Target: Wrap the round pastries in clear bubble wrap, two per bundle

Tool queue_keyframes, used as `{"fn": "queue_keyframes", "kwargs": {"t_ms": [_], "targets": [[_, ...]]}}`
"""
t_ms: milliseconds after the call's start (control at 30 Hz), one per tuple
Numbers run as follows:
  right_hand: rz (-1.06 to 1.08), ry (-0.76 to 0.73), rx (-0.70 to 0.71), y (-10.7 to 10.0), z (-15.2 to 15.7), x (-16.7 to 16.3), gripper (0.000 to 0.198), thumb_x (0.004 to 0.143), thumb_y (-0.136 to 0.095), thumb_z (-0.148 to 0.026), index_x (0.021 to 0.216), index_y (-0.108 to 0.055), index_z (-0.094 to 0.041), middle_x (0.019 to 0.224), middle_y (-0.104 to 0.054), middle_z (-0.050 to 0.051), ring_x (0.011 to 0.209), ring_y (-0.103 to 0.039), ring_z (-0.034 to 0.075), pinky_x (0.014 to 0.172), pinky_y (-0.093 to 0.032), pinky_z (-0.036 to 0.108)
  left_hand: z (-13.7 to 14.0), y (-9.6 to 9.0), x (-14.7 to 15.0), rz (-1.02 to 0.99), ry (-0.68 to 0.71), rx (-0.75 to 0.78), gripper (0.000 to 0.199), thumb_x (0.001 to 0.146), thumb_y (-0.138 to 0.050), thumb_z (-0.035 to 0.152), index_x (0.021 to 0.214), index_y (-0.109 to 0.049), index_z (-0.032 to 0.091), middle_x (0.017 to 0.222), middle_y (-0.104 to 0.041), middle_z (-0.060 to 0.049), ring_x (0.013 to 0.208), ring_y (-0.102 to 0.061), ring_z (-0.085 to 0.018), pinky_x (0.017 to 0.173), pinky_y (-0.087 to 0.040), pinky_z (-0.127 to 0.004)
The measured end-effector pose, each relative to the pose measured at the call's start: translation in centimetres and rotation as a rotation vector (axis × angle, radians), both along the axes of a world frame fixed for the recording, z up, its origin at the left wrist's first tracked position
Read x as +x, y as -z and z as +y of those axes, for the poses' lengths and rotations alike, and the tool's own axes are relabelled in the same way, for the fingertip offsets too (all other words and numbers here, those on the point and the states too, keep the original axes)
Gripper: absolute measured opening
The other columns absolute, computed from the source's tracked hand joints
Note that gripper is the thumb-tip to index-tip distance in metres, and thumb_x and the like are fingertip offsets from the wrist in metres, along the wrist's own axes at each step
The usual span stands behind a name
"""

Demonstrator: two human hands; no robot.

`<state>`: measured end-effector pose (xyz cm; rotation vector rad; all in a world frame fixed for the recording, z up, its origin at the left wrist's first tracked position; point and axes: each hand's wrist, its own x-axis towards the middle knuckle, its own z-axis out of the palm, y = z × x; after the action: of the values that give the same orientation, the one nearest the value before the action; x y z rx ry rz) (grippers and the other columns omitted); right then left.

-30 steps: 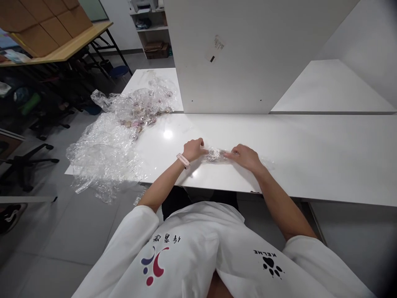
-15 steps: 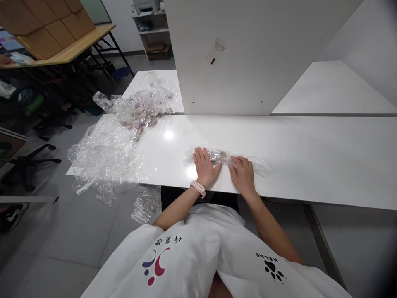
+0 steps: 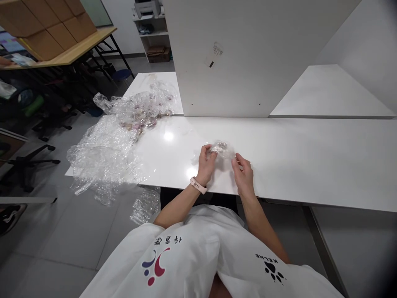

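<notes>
A small bundle in clear plastic wrap is between my two hands, just above the white table; what lies inside it cannot be made out. My left hand grips the bundle's left end, fingers and thumb closed on it. At its right side, the fingers of my right hand are bent together on the edge of the wrap. A pink band circles my left wrist.
Crumpled clear plastic spreads over the table's left end and hangs past its edge, with several wrapped pinkish and brown pieces behind. A white upright panel stands along the back of the white table.
Both hands were flat on the long, spread-out wrap. Now they have lifted it, the loose right end is folded in, and the fingers are closed on the more compact bundle.
</notes>
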<state>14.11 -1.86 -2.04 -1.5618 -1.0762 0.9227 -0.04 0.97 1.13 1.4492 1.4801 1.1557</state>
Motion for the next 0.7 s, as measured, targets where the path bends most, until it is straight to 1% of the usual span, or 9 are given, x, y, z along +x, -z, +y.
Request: {"fn": "queue_keyframes", "kwargs": {"t_ms": [67, 167, 233, 300, 367, 467, 533, 600, 700], "targets": [[0.047, 0.054, -0.005, -1.1, -0.4, -0.5, 0.064, 0.082, -0.063, -0.067, 0.126, -0.065, -0.02, 0.14, -0.055, 0.014, 0.128, -0.054, 0.027, 0.102, -0.051, 0.043, -0.2, -1.4, 0.2, -0.361, -0.015, -0.084, 0.019, 0.097, -0.048, 0.027, 0.115, -0.046, 0.022, 0.118, -0.062, -0.007, 0.106, -0.06, -0.017, 0.093, -0.051, -0.032], [0.376, -0.078, -0.059, -2.7, -1.1, -1.3, 0.059, 0.085, -0.058, -0.069, 0.125, -0.066, -0.026, 0.143, -0.056, 0.009, 0.133, -0.052, 0.027, 0.106, -0.048, 0.042, -0.6, -3.2, 0.4, -0.844, 0.072, -0.183, 0.022, 0.09, -0.062, 0.029, 0.108, -0.05, 0.024, 0.11, -0.062, -0.002, 0.098, -0.061, -0.014, 0.085, -0.051, -0.028], [0.595, -0.156, -0.061, -3.5, -1.5, -1.7, 0.053, 0.087, -0.058, -0.067, 0.124, -0.065, -0.03, 0.14, -0.059, 0.004, 0.129, -0.055, 0.024, 0.101, -0.052, 0.04, -0.7, -3.8, 0.5, -1.047, 0.113, -0.229, 0.03, 0.08, -0.072, 0.024, 0.102, -0.052, 0.023, 0.102, -0.061, 0.002, 0.089, -0.06, -0.011, 0.08, -0.05, -0.026], [0.687, -0.137, -0.034, -4.0, -1.7, -1.9, 0.046, 0.085, -0.065, -0.062, 0.119, -0.066, -0.032, 0.136, -0.062, 0.001, 0.126, -0.057, 0.023, 0.098, -0.054, 0.037, -0.8, -3.8, 0.5, -1.148, 0.098, -0.269, 0.037, 0.071, -0.077, 0.017, 0.099, -0.053, 0.023, 0.096, -0.06, 0.003, 0.083, -0.06, -0.01, 0.077, -0.05, -0.025], [0.746, -0.105, -0.053, -4.2, -1.6, -1.6, 0.041, 0.08, -0.073, -0.056, 0.111, -0.069, -0.03, 0.128, -0.066, 0.001, 0.118, -0.061, 0.022, 0.094, -0.055, 0.037, -0.8, -3.6, 0.3, -1.167, 0.073, -0.302, 0.043, 0.068, -0.077, 0.013, 0.103, -0.054, 0.024, 0.093, -0.06, 0.004, 0.08, -0.059, -0.01, 0.075, -0.049, -0.025], [0.895, -0.131, -0.17, -3.9, -1.2, -0.8, 0.035, 0.072, -0.082, -0.05, 0.096, -0.07, -0.027, 0.11, -0.072, 0.002, 0.102, -0.066, 0.021, 0.087, -0.059, 0.039, -0.5, -3.1, -0.4, -1.109, 0.051, -0.327, 0.048, 0.067, -0.076, 0.011, 0.109, -0.06, 0.026, 0.093, -0.061, 0.003, 0.076, -0.058, -0.009, 0.071, -0.048, -0.024], [0.948, -0.084, -0.222, -3.5, -1.1, -0.1, 0.032, 0.065, -0.088, -0.044, 0.082, -0.068, -0.025, 0.099, -0.072, 0.001, 0.097, -0.068, 0.021, 0.086, -0.059, 0.04, -0.2, -2.8, -1.0, -1.021, 0.022, -0.265, 0.042, 0.068, -0.074, 0.011, 0.107, -0.064, 0.025, 0.1, -0.063, 0.001, 0.081, -0.06, -0.011, 0.073, -0.048, -0.024], [0.913, 0.058, -0.209, -3.3, -1.3, 0.3, 0.033, 0.059, -0.091, -0.036, 0.076, -0.066, -0.023, 0.094, -0.071, 0.0, 0.096, -0.068, 0.02, 0.088, -0.059, 0.038, 0.0, -2.6, -1.6, -0.854, -0.062, -0.065, 0.03, 0.071, -0.071, 0.01, 0.099, -0.068, 0.024, 0.11, -0.063, -0.001, 0.098, -0.061, -0.014, 0.082, -0.049, -0.026], [0.839, 0.172, -0.135, -3.9, -2.3, 0.3, 0.034, 0.063, -0.089, -0.036, 0.088, -0.07, -0.024, 0.102, -0.07, 0.001, 0.097, -0.067, 0.018, 0.094, -0.057, 0.037, -0.2, -2.6, -2.1, -0.477, -0.194, 0.36, 0.015, 0.083, -0.065, 0.013, 0.091, -0.072, 0.024, 0.121, -0.059, -0.003, 0.119, -0.055, -0.018, 0.095, -0.049, -0.032]]}}
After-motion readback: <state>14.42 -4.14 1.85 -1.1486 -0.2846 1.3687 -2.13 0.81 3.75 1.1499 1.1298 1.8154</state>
